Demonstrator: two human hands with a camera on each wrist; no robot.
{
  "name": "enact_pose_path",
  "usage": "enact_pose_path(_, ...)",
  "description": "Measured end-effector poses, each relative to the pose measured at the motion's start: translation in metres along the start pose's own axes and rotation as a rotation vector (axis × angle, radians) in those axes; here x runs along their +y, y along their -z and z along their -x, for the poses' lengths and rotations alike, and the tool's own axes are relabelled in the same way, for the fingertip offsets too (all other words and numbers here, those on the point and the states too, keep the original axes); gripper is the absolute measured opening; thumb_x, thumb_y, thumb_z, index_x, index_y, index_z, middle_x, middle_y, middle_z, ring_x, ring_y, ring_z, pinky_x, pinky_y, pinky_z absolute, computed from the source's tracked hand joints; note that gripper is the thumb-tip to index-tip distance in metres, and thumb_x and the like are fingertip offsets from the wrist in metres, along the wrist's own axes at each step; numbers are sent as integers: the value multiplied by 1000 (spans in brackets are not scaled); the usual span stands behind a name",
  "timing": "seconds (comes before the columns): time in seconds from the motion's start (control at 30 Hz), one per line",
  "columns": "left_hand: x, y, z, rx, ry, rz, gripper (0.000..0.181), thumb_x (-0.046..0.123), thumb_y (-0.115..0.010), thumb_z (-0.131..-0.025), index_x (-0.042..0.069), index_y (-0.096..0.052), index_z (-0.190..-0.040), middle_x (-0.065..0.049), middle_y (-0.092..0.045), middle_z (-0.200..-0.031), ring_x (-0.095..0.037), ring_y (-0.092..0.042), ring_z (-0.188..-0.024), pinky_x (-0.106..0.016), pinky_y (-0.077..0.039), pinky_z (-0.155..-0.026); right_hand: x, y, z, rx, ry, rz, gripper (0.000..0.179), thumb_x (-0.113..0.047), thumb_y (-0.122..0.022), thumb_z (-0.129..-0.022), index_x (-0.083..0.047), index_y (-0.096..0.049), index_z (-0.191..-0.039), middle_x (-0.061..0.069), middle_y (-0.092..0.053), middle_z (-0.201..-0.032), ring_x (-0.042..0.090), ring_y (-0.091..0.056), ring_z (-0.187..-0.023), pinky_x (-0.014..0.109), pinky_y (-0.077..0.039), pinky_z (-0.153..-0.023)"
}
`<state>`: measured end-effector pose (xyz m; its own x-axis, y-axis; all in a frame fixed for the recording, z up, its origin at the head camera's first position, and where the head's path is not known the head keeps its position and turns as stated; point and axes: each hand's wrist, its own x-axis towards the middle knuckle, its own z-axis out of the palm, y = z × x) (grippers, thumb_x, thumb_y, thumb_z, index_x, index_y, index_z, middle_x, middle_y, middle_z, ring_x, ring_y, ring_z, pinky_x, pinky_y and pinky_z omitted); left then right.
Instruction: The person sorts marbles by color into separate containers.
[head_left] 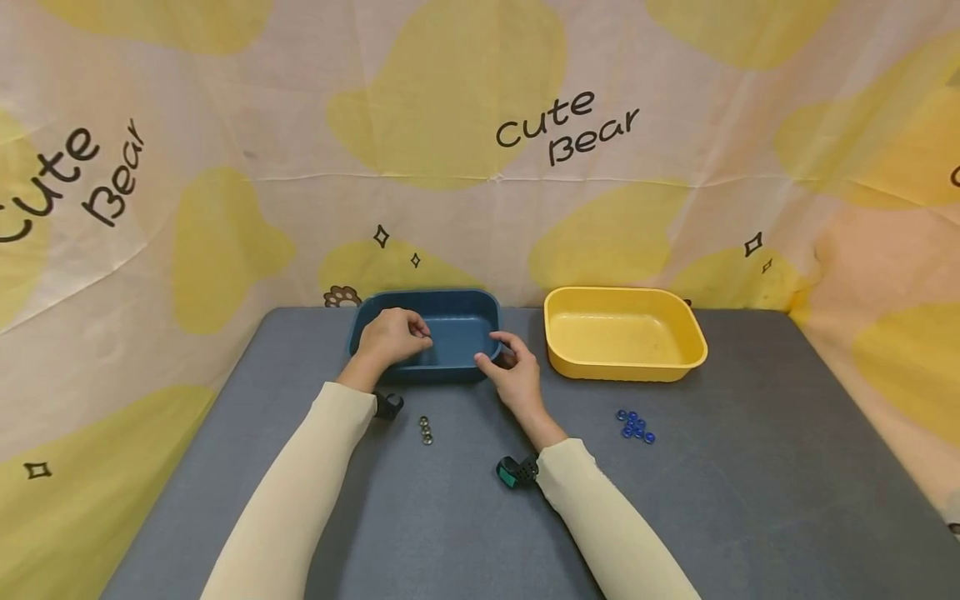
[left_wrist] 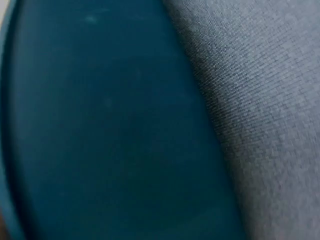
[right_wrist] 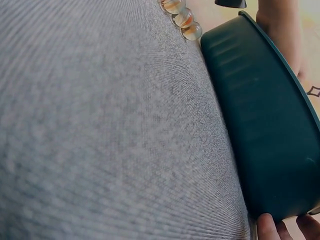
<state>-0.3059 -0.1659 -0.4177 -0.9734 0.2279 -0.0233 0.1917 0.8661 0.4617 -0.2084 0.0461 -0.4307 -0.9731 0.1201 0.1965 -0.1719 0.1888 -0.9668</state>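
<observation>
My left hand [head_left: 388, 337] reaches over the left part of a dark blue plastic bin [head_left: 461, 335]. Its thumb and fingers come together in a pinch above the bin floor, with a small dark spot like a glass marble [head_left: 427, 337] mostly hidden between the tips. At the bin's right end, my right hand [head_left: 520, 379] grips the near corner; the right wrist view catches its fingertips [right_wrist: 267, 227] against the end wall. Several clear glass marbles [head_left: 426, 428] with orange swirls stand in a short row in front of the bin. Blue bin wall [left_wrist: 110, 125] fills much of the left wrist view.
A yellow bin [head_left: 622, 337] stands to the right of the blue one. In front of it lies a cluster of several blue glass marbles [head_left: 638, 432]. Grey cloth covers the table [head_left: 750, 483], and a printed curtain [head_left: 450, 208] hangs right behind the bins.
</observation>
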Motion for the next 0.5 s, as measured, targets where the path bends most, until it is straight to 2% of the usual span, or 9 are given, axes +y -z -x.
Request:
enact_pose_path(0.27, -1, -5, -9, -54, 59, -16, 12, 28, -71, -83, 18, -73, -90, 2, -69, -85, -16, -61, -77, -35, -48, -69, 1, 1, -1, -5, -6, -3, 41, -5, -73, -83, 1, -60, -121, 28, -63, -115, 41, -65, -98, 15, -43, -62)
enact_pose_path(0.4, -2, -7, -13, -68, 74, -18, 12, 27, -71, -83, 18, -73, -91, 1, -70, -87, -17, -61, -79, -35, -48, -70, 3, 1, -4, -7, -19, -3, 41, -5, -73, -82, 1, -61, -121, 29, -63, -116, 41, -65, -99, 20, -46, -65)
enact_pose_path(0.47, -2, -8, -15, -71, 76, -17, 12, 27, -71, -84, 17, -73, -91, 1, -70, -89, -17, -62, -80, -35, -48, -71, 16, -1, -9, -1, -9, -5, 41, -8, -74, -83, -2, -61, -121, 27, -64, -116, 36, -66, -98, 19, -47, -65)
enact_pose_path(0.5, -2, -8, -16, -72, 78, -18, 12, 27, -71, -84, 17, -73, -91, 1, -70, -90, -17, -62, -80, -36, -48, -71, 16, -1, -10, -4, -14, -7, 41, -8, -74, -83, -2, -61, -121, 27, -63, -118, 36, -66, -99, 23, -50, -67)
